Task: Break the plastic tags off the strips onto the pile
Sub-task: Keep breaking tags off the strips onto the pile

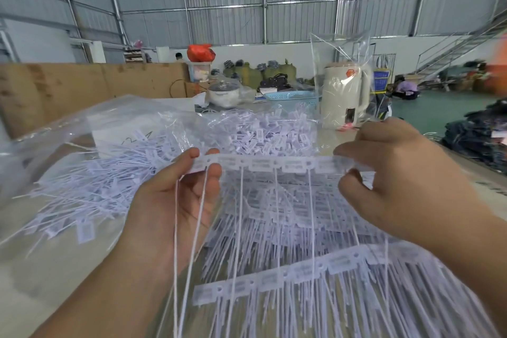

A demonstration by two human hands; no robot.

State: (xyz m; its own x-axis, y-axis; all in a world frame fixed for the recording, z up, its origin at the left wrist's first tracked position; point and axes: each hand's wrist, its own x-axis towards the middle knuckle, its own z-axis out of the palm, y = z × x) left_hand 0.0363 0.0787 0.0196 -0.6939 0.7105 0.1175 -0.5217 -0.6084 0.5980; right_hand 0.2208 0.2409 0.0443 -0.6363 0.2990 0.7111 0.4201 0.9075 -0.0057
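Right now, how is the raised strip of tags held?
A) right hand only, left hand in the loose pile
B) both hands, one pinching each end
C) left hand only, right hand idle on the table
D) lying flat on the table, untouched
B: the left hand pinches one end of the strip and the right hand pinches the other, holding it up above the pile of loose tags.

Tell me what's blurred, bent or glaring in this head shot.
Head view: wide-angle lens bows the roof beams and cardboard wall; the print on the held strip is too soft to read; the loose tag pile smears toward the left edge; the clear bag over the kettle catches glare; light is flat, shadows faint.
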